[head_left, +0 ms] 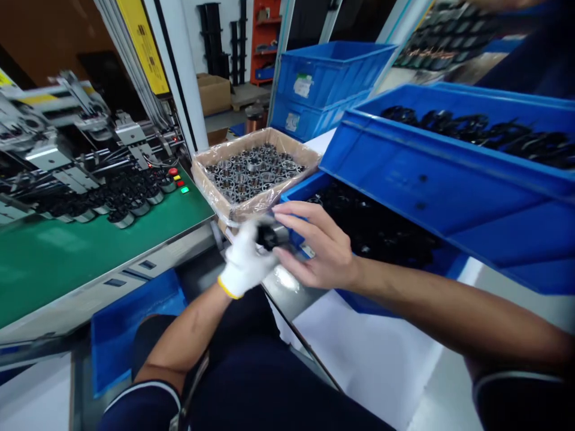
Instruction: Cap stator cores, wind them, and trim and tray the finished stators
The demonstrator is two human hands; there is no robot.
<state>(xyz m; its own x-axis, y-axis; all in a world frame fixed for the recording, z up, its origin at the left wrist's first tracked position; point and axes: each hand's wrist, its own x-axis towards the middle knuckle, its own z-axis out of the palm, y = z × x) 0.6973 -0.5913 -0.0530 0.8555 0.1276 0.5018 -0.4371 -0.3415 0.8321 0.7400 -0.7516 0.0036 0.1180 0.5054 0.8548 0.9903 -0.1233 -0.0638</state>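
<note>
My left hand (249, 257), in a white glove with a yellow cuff, is closed round a black and silver cylindrical part (271, 234). The bare right hand (318, 245) is at the other side of the same part, its fingers curved against the silver end. Blur hides the finer details of the part. Just beyond my hands is a cardboard box (213, 197) lined with clear plastic and filled with several metal ring-shaped parts (254, 173). Right of it, a lower blue bin (296, 190) holds black pieces (372, 221).
A tilted upper blue bin (431, 149) of black parts overhangs the right side. At left, a green conveyor (67, 251) carries assembled parts (121, 216) beside a machine (67, 161). Stacked blue crates (323, 78) stand behind. A person's dark sleeve (530, 66) shows at upper right.
</note>
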